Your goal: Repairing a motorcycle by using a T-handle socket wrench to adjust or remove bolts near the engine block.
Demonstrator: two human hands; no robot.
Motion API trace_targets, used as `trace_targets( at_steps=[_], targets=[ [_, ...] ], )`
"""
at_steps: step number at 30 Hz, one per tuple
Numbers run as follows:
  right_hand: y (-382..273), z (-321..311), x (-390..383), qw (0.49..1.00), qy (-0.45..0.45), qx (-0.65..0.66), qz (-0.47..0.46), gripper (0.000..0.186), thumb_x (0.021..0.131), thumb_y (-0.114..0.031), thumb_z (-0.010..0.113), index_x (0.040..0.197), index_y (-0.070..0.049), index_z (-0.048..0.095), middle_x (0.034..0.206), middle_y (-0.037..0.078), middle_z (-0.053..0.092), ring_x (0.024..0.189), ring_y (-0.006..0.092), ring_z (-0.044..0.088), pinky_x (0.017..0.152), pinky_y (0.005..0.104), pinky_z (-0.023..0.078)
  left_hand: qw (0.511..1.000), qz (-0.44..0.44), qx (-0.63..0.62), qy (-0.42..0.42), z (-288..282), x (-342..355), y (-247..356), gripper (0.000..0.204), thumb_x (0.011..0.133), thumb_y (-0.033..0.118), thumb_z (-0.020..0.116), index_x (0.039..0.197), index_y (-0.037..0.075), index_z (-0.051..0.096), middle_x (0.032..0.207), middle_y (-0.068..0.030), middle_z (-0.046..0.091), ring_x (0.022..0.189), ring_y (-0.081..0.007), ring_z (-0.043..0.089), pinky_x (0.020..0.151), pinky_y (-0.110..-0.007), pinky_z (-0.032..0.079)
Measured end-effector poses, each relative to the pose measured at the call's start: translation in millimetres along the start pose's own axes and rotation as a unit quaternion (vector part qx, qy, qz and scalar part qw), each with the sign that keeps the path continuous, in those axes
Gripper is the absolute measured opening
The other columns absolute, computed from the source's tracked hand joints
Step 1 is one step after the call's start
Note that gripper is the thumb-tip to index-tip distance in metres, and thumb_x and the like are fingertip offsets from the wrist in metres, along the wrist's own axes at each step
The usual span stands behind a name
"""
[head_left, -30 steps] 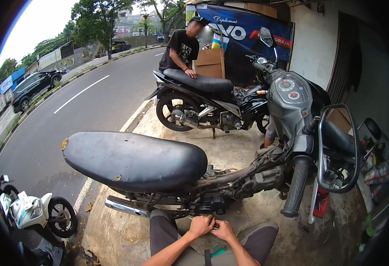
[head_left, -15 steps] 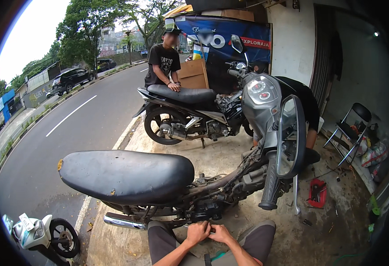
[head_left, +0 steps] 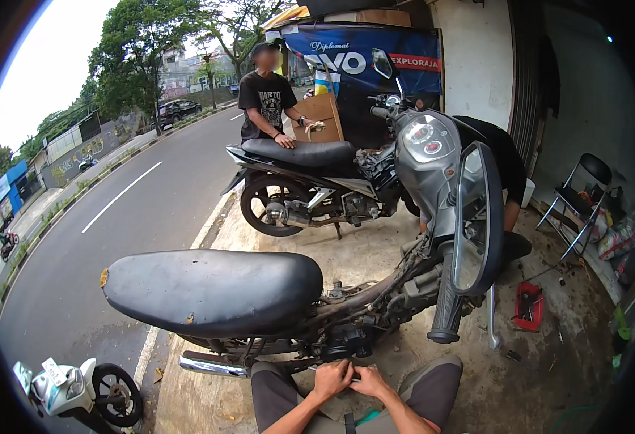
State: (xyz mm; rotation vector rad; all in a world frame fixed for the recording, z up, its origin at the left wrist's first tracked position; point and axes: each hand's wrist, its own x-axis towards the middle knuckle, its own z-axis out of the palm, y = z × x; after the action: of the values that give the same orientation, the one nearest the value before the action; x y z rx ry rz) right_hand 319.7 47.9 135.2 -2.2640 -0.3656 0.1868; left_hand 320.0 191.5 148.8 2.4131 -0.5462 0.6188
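Note:
Low in front of me, my left hand and my right hand are close together, fingers curled in. A thin, pale metallic piece shows beside the left hand; its kind is hidden by the fingers. Just beyond the hands stands a partly stripped motorcycle, with its dark engine nearest to them. Its long black seat has worn spots and points left. The grey handlebar cowl, the black grip and a mirror rise at the right.
Behind stands a second black motorcycle; a person has a hand on its seat. Another person bends behind the cowl. A red tray of tools and a folding chair are at right, a white scooter at lower left.
The standing person has raised one hand from the seat, with a pale, crumpled item in it. A black car has left the roadside view. My hands stay together; the whole view has shifted slightly.

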Motion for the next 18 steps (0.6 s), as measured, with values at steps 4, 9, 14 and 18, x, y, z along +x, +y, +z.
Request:
trace_targets(
  at_steps=[4, 9, 14, 18],
  targets=[
    [-2.2, -3.3, 0.2, 0.999, -0.037, 0.002, 0.017, 0.035, 0.064, -0.028, 0.065, 0.091, -0.005, 0.062, 0.086, 0.016, 0.062, 0.083, 0.0317, 0.060, 0.072, 0.0378, 0.048, 1.000, -0.005, -0.003, 0.003, 1.4, -0.9, -0.9, 0.019, 0.077, 0.020, 0.054, 0.065, 0.006, 0.052, 0.061, -0.0103, 0.057, 0.053, -0.0258, 0.057, 0.047, -0.035, 0.044],
    [-5.2, -4.6, -1.3, 0.999, -0.032, 0.003, 0.026, 0.038, 0.064, -0.029, 0.065, 0.093, -0.005, 0.061, 0.087, 0.017, 0.062, 0.084, 0.0324, 0.059, 0.072, 0.0384, 0.048, 1.000, -0.010, 0.000, -0.004, 2.1, -1.4, -1.4, 0.018, 0.077, 0.020, 0.054, 0.065, 0.006, 0.053, 0.059, -0.0103, 0.057, 0.052, -0.0256, 0.057, 0.048, -0.034, 0.044],
    [1.1, -0.6, 0.6, 0.999, -0.031, -0.003, 0.032, 0.040, 0.063, -0.026, 0.065, 0.094, -0.002, 0.060, 0.089, 0.017, 0.062, 0.085, 0.0302, 0.059, 0.073, 0.0368, 0.048, 1.000, -0.004, 0.006, 0.000, -1.6, 2.3, 2.5, 0.018, 0.076, 0.020, 0.054, 0.064, 0.006, 0.053, 0.057, -0.0099, 0.056, 0.052, -0.0248, 0.057, 0.048, -0.034, 0.044],
    [5.0, 0.5, 0.0, 0.999, -0.032, -0.014, 0.029, 0.040, 0.064, -0.027, 0.064, 0.094, -0.002, 0.060, 0.089, 0.016, 0.062, 0.085, 0.0307, 0.059, 0.073, 0.0370, 0.048, 1.000, -0.003, 0.007, -0.001, -1.3, 2.8, 3.1, 0.018, 0.076, 0.020, 0.054, 0.064, 0.006, 0.054, 0.057, -0.0101, 0.057, 0.052, -0.0247, 0.057, 0.048, -0.034, 0.044]
  ],
)
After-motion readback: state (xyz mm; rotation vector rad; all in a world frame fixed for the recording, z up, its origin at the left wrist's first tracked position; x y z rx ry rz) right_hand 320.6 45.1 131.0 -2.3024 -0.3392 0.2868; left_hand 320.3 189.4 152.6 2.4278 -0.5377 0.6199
